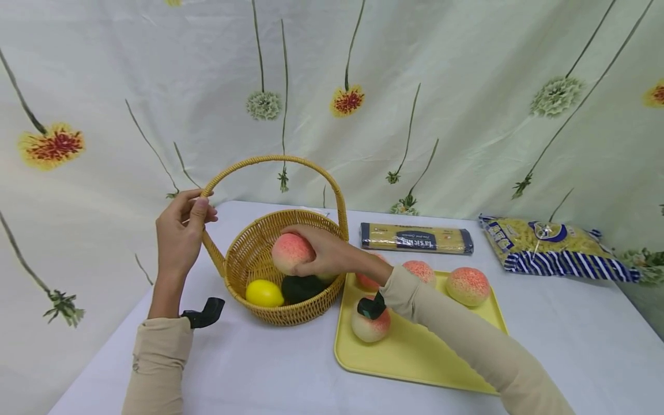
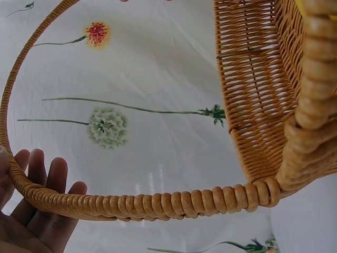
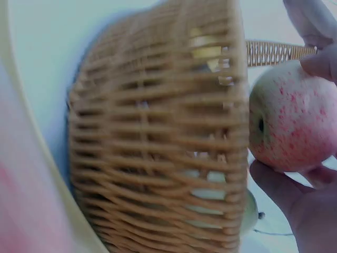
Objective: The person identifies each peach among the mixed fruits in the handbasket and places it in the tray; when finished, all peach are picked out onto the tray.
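A wicker basket [image 1: 290, 316] with a tall arched handle [image 1: 339, 207] stands on the white-covered table. My left hand [image 1: 178, 236] holds the handle's left side, its fingers behind the cane and thumb in front. Over the basket's opening, my right hand [image 1: 327, 253] grips a pink and cream peach [image 1: 291, 253] between thumb and fingers. The right wrist view shows that peach [image 3: 295, 118] beside the rim. Inside the basket lie a yellow lemon [image 1: 264, 293] and a dark green fruit [image 1: 301, 289]. A pale green fruit [image 3: 249, 213] is partly hidden by the wicker.
On a yellow tray [image 1: 410, 360] to the right sit several peaches [image 1: 468, 286], some partly covered by my right arm. Behind it lie a flat pack of spaghetti [image 1: 417, 238] and a larger bag of pasta [image 1: 552, 248]. A flowered curtain [image 1: 456, 150] hangs at the back.
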Tool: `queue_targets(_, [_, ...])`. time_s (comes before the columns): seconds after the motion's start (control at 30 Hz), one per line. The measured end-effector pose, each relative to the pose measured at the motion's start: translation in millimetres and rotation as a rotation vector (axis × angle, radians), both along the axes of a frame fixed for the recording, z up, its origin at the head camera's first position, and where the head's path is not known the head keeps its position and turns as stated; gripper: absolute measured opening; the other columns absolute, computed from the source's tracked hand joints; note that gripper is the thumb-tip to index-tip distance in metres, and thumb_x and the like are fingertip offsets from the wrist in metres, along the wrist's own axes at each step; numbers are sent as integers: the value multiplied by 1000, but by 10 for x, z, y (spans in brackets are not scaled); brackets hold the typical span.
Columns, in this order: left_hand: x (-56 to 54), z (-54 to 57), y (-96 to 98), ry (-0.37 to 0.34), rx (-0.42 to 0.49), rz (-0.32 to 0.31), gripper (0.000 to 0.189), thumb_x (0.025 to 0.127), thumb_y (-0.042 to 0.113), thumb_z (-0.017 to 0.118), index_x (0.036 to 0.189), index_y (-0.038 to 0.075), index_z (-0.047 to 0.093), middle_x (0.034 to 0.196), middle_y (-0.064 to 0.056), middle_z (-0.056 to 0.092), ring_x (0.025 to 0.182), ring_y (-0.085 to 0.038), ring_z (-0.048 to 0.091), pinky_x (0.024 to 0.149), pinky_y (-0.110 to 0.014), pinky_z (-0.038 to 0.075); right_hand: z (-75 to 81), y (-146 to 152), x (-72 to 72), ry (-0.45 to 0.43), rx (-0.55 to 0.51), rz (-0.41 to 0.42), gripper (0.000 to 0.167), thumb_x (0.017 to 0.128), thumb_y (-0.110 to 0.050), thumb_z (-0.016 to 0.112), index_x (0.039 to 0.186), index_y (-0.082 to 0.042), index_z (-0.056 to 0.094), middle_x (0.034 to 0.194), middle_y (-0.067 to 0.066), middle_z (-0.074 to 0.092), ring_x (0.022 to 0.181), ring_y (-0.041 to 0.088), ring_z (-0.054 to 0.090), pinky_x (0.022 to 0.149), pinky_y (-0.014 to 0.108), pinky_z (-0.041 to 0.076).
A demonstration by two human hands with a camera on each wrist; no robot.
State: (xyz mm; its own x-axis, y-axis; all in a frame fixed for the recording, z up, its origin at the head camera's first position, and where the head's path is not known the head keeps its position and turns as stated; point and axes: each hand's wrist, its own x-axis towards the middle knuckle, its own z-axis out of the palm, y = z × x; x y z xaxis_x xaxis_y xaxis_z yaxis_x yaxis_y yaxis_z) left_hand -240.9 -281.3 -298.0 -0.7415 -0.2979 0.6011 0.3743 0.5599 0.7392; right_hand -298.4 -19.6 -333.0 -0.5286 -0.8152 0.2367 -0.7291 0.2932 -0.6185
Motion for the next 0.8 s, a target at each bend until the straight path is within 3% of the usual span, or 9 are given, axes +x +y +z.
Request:
queue_targets(0.23, [2,5,1,5,1,-4,30,98,27,53,118,7,63,80,4,61,73,-2,64,71,-11,51,19,99,102,-52,-80,-64,71,81,-22,70,143,-10,37,134,3,50,112,13,52,93,28,47])
queue_targets(0.57, [4,-13,-16,-4,-6,10,30,98,28,53,118,8,63,80,5,61,74,-2,63,72,-11,50,-24,246,253,-191,-104,-20,71,82,-23,69,144,-15,36,130,-3,51,108,11,54,86,27,51])
queue_targets(0.8, [3,-10,-3,-7,-6,8,31,98,29,52,118,8,63,80,6,60,74,-2,63,71,-11,50,-34,340,318,-169,-96,-14,68,83,-23,68,143,-18,36,132,-3,50,108,10,55,83,28,53])
